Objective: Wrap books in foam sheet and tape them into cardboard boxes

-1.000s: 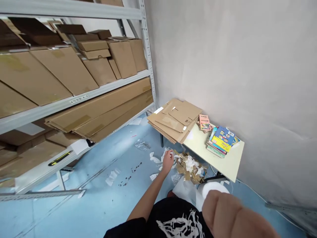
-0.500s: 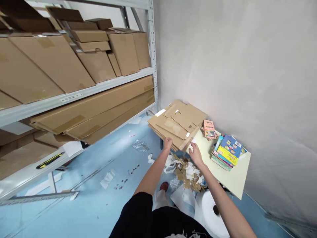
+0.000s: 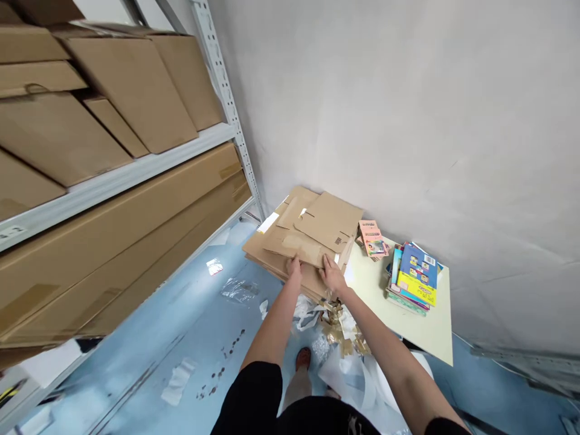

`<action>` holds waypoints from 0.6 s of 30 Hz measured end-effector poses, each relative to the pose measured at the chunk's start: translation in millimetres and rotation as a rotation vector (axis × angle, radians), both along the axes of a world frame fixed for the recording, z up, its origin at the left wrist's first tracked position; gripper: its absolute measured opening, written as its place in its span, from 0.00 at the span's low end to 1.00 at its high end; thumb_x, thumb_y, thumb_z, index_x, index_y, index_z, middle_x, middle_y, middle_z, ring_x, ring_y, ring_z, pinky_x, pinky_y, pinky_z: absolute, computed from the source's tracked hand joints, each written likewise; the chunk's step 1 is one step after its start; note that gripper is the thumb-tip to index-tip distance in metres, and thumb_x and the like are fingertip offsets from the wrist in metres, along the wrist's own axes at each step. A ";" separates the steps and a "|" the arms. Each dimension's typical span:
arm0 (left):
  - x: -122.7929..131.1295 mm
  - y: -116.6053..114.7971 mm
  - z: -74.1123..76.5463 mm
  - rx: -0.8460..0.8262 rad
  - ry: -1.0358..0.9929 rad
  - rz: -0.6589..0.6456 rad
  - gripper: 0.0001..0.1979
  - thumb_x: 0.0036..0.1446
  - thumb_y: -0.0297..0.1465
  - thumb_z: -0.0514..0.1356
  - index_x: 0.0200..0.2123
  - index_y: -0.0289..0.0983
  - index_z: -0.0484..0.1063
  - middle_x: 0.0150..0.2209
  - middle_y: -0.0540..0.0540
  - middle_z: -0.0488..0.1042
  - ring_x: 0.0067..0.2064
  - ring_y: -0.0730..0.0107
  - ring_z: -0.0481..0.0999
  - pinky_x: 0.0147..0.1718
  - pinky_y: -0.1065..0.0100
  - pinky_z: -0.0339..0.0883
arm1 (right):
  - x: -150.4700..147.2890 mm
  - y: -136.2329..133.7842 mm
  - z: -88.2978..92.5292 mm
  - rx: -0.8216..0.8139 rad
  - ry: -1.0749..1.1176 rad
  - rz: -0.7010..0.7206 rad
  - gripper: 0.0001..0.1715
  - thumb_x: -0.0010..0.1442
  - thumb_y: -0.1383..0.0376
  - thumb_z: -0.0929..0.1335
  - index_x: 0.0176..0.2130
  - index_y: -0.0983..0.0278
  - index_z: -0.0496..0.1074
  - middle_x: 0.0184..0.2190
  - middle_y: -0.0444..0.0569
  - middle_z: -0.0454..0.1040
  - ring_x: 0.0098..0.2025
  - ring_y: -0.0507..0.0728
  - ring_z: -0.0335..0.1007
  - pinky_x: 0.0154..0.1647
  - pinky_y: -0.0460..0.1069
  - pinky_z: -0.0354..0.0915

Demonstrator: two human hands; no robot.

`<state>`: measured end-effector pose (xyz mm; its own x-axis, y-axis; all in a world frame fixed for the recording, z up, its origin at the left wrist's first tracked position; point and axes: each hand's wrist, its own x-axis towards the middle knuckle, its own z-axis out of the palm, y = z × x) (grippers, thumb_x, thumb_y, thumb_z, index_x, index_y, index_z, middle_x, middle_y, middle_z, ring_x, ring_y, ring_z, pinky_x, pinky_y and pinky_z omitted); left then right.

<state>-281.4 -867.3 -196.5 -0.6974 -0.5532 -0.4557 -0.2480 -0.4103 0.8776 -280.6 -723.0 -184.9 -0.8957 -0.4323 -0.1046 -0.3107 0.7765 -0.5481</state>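
A: Black sleeves (image 3: 252,396) closest, then hands. State?

B: Slightly apart. L hand (image 3: 294,266) looks clamped on the near edge of a brown cardboard sheet (image 3: 296,244); R hand (image 3: 333,278) touches near its right corner, fingers on top. Can't tell if that thumb's under.

A: Sheet's where?

B: Atop the flattened stack (image 3: 313,282), at the L end of the pale table (image 3: 410,329).

A: Handling?

B: Prob. light, fairly stiff, may bend at folds. Taped patch prob. slicker vs. bare board. Not v. fragile, tho corners could crease.

A: Best hold?

B: Near edge, hands spread wide, thumbs above, fingers below.

A: Farther back?

B: A notched piece (image 3: 329,221) overlaps its far part; could slide if the sheet tilts. Behind that, just grey wall (image 3: 385,121).
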 end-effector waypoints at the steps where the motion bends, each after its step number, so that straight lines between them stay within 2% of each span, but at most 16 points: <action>1: -3.0 -2.6 4.7 -0.016 -0.008 0.007 0.16 0.61 0.36 0.56 0.50 0.35 0.66 0.48 0.42 0.70 0.44 0.66 0.73 0.41 0.59 0.71 | -3.0 -2.2 -0.1 -0.002 -0.002 -0.010 0.33 0.62 0.63 0.59 0.62 0.77 0.54 0.64 0.63 0.53 0.66 0.62 0.46 0.66 0.56 0.46; 4: -7.0 -17.2 31.5 -0.111 0.011 0.039 0.12 0.62 0.36 0.53 0.45 0.36 0.68 0.41 0.44 0.71 0.38 0.71 0.73 0.36 0.67 0.70 | -12.7 -5.8 1.6 -0.015 -0.011 -0.054 0.32 0.65 0.59 0.55 0.63 0.75 0.55 0.65 0.61 0.52 0.67 0.61 0.45 0.66 0.56 0.44; 7: 4.8 -47.4 75.1 -0.264 0.074 0.095 0.10 0.60 0.37 0.54 0.39 0.36 0.68 0.35 0.48 0.70 0.35 0.73 0.70 0.32 0.72 0.65 | -21.0 -1.6 4.9 -0.042 -0.028 -0.110 0.31 0.67 0.58 0.53 0.62 0.74 0.56 0.65 0.60 0.53 0.67 0.60 0.44 0.66 0.56 0.44; 11: 51.1 -102.9 137.7 -0.477 0.142 0.173 0.11 0.56 0.38 0.58 0.32 0.36 0.65 0.27 0.54 0.63 0.29 0.77 0.62 0.28 0.75 0.57 | -20.3 12.6 7.8 -0.106 -0.067 -0.147 0.25 0.65 0.62 0.57 0.56 0.72 0.66 0.59 0.60 0.64 0.63 0.60 0.55 0.64 0.55 0.48; 13: 82.1 -128.1 161.5 -0.752 0.212 0.249 0.13 0.55 0.39 0.58 0.29 0.35 0.63 0.24 0.56 0.59 0.26 0.78 0.57 0.25 0.75 0.52 | -13.7 16.9 8.9 -0.157 -0.091 -0.151 0.21 0.63 0.64 0.59 0.50 0.69 0.71 0.53 0.58 0.70 0.58 0.60 0.62 0.62 0.54 0.53; 15: 112.4 -147.8 176.1 -0.872 0.233 0.287 0.15 0.55 0.40 0.58 0.27 0.36 0.61 0.23 0.57 0.56 0.24 0.79 0.53 0.24 0.75 0.50 | -4.9 16.3 11.0 -0.225 -0.106 -0.163 0.19 0.62 0.64 0.60 0.47 0.66 0.73 0.48 0.55 0.74 0.53 0.60 0.67 0.58 0.55 0.57; 18: 146.3 -165.4 179.7 -0.913 0.230 0.295 0.17 0.55 0.44 0.57 0.26 0.36 0.59 0.24 0.56 0.56 0.24 0.79 0.54 0.24 0.75 0.52 | 5.8 8.1 19.9 -0.352 -0.099 -0.217 0.20 0.62 0.61 0.60 0.49 0.65 0.71 0.48 0.56 0.73 0.51 0.60 0.68 0.55 0.57 0.61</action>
